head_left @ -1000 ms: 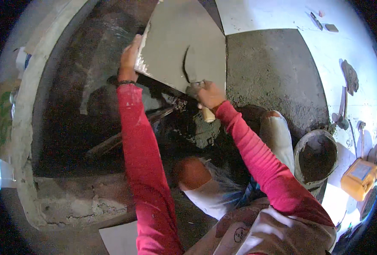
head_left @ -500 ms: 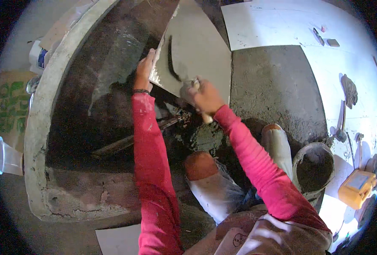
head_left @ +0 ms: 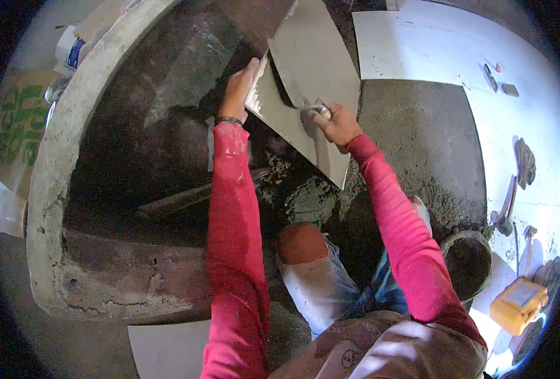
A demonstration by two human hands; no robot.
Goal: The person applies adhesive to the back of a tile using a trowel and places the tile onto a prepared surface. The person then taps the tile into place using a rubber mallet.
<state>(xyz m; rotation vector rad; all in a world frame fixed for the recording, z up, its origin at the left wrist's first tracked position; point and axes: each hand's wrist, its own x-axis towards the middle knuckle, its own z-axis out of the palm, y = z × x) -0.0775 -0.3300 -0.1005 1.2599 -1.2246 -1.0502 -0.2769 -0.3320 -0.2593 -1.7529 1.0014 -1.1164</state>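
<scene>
My left hand (head_left: 239, 88) grips the left edge of a large pale tile (head_left: 343, 82), which it holds up at a tilt. The tile's left edge is rough with whitish ridges. Closed round the handle of a trowel (head_left: 320, 112), my right hand (head_left: 342, 127) is at the tile's face, toward its lower part. A dark band of shadow runs up the tile beside the trowel; the exact outline of its blade is hard to make out. Below the tile lies a lump of wet mortar (head_left: 311, 202), in front of my knee.
Grey mortar (head_left: 412, 120) covers floor beside white tiles (head_left: 412, 50). To my right stand a mortar bucket (head_left: 468, 264), an orange case (head_left: 518, 306) and a hammer (head_left: 506, 208). A concrete rim (head_left: 46, 246) curves along the left, with a clear cup (head_left: 7, 205) beyond and a wooden stick (head_left: 191, 197) inside.
The tile's lower corner has swung out to the right and toward me. My right hand has moved up and right with the trowel. The whole view has shifted slightly.
</scene>
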